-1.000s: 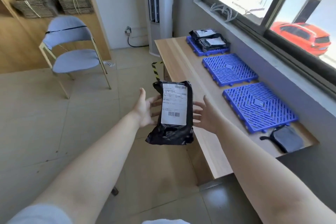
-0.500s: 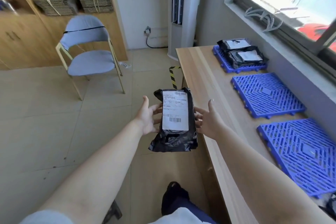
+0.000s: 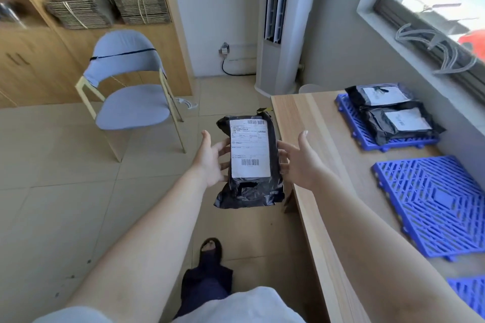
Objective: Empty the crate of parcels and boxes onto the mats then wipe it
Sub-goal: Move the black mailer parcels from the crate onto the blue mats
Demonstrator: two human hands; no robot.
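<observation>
A black plastic parcel [image 3: 250, 149] with a white shipping label lies between my two hands, over the floor just left of the wooden table's [image 3: 315, 139] edge. My left hand [image 3: 210, 162] supports its left side and my right hand [image 3: 301, 160] its right side. The fingers of both reach under it and both thumbs stand up, clear of it. On the table lie blue grid mats: the far mat [image 3: 367, 143] carries two black parcels [image 3: 401, 123], the middle mat [image 3: 433, 202] is bare, and a corner of a near mat [image 3: 469, 294] shows. No crate is in view.
A blue chair [image 3: 131, 110] stands on the tiled floor to the left, in front of a wooden cabinet holding tied cardboard bundles [image 3: 105, 8]. A tall white air conditioner [image 3: 280, 34] stands past the table's far end. A window ledge runs along the table's right side.
I have walked along the table toward its far end, so the far mat with two parcels is closer. The parcel stays between my hands.
</observation>
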